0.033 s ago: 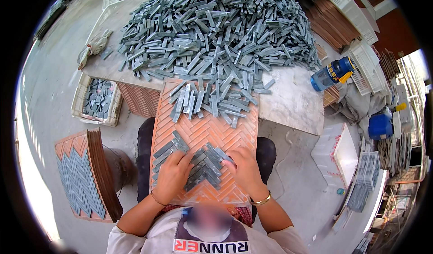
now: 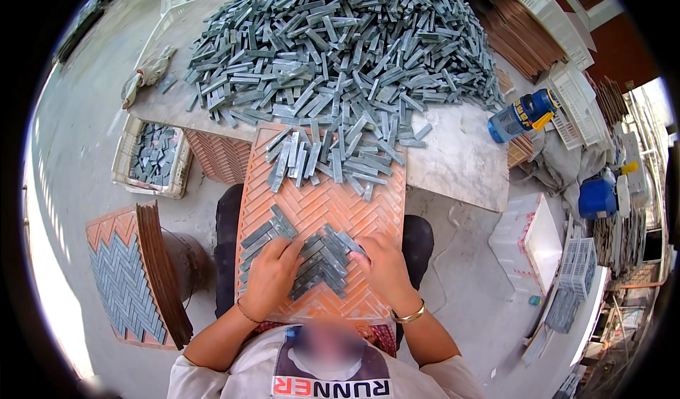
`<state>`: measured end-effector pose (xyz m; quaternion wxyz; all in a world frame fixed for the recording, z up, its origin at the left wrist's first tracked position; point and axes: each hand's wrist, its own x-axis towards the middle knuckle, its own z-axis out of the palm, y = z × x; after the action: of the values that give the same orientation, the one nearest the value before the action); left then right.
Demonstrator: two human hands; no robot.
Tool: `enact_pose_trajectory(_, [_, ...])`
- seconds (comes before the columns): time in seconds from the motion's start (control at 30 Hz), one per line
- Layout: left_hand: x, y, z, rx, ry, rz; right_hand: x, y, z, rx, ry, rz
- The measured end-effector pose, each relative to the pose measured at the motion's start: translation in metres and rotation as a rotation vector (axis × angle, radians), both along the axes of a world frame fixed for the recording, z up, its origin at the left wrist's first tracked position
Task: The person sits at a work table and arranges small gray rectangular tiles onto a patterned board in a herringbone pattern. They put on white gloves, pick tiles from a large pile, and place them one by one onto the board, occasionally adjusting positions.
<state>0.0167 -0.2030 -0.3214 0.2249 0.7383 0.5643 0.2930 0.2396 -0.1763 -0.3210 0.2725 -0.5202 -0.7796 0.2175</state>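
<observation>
With the left hand [image 2: 269,277] and right hand [image 2: 380,266] pressed open on grey strips [image 2: 319,261] in the orange tray [image 2: 322,200], a sideways push could unseat neighbouring strips.

Bare forearms; the left hand [image 2: 270,277] wears a thin bangle, the right hand [image 2: 383,270] a broader gold-coloured bracelet. White short-sleeved shirt with a printed front, dark trousers.

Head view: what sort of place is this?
Probably a mosaic tile workshop. A big pile of grey tile strips covers the stone table, both hands press strips into an orange herringbone mould tray, and a filled tray leans beside stacked trays on the concrete floor.
</observation>
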Motion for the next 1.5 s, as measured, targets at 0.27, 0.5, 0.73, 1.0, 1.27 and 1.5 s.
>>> enact_pose_trajectory(0.27, [0.005, 0.008, -0.013, 0.04, 0.049, -0.064, -0.008, 0.002, 0.004, -0.156, 0.059, -0.055])
enact_pose_trajectory(0.5, [0.003, 0.001, 0.001, 0.033, 0.002, -0.047, -0.012, 0.012, -0.002, -0.043, -0.007, 0.016])
enact_pose_trajectory(0.73, [0.001, -0.004, -0.003, 0.009, -0.037, -0.039, -0.022, 0.012, 0.006, -0.009, -0.21, 0.013])
enact_pose_trajectory(1.0, [0.001, -0.006, -0.004, 0.008, -0.058, -0.026, -0.014, 0.019, 0.001, -0.092, -0.109, 0.0])
enact_pose_trajectory(1.27, [0.0, -0.005, -0.006, 0.064, -0.098, 0.019, -0.022, 0.02, -0.008, 0.036, -0.033, -0.031])
enact_pose_trajectory(1.5, [-0.007, 0.021, 0.001, 0.086, -0.108, 0.028, -0.024, 0.033, -0.004, 0.01, -0.086, 0.031])
